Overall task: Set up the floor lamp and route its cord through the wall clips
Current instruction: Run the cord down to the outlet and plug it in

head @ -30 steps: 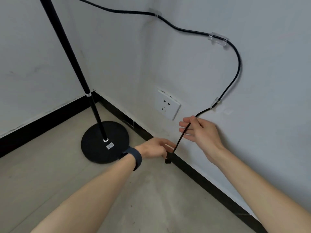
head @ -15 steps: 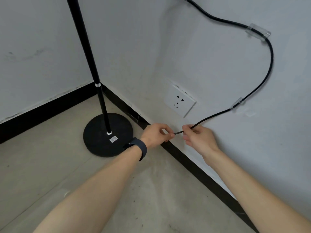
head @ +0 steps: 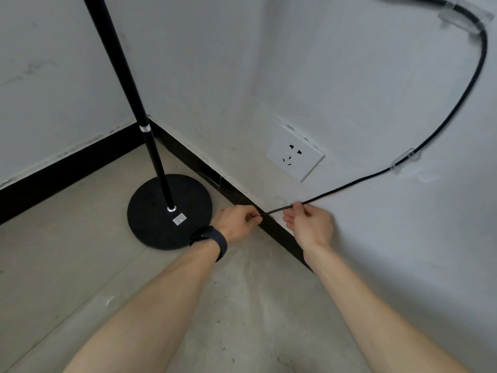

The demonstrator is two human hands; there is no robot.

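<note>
— Cord (head: pixel 347 185) where?
— Through 2 clear wall clips (head: pixel 403 163) on the right white wall, pinched taut by left hand (head: pixel 238 223) and right hand (head: pixel 309 224) above the black skirting (head: pixel 279 232).
— Lamp base (head: pixel 150 211)?
— On grey floor (head: pixel 67 265), far-left corner; socket (head: pixel 294 157) just beside the cord.

no text can be read anywhere. a small white sticker (head: pixel 179 219) sits on the round black lamp base (head: pixel 150 211) just beside the foot of the pole, and it carries dark print, but the marks are too small and blurred to make out. the white wall socket (head: pixel 294 156) shows only its pin holes, no lettering.
</note>
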